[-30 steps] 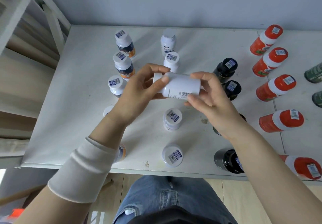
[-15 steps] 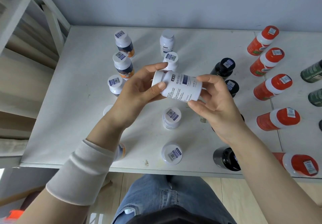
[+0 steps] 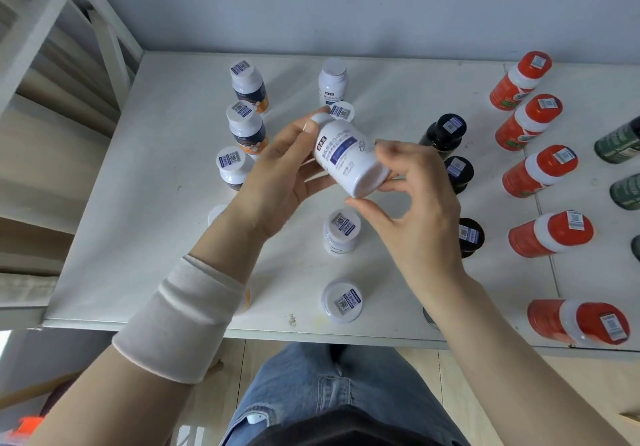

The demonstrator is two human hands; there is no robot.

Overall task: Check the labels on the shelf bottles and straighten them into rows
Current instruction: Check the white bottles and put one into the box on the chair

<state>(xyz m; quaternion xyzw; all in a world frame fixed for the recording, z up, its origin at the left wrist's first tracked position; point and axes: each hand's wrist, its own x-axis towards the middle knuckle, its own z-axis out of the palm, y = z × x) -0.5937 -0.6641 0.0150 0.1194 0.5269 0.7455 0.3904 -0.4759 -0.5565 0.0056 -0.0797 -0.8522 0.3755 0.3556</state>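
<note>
The flat white shelf board [image 3: 156, 237] carries standing columns of white-capped plastic bottles [image 3: 341, 234], black bottles [image 3: 446, 133] and red-orange bottles [image 3: 533, 171]. Above the middle column, the left hand [image 3: 277, 175] curls its fingers round the cap end of a white plastic bottle with a blue label [image 3: 349, 158], held tilted in the air. The right hand [image 3: 419, 217] pinches its base with fingertips only — a light hold. A slip while turning it would likely drop it onto the white bottles below — toppling them.

left hand [image 3: 277, 175]: we are gripping the white bottle [image 3: 349, 158] near its cap | right hand [image 3: 415, 217]: we are pinching its base
</note>
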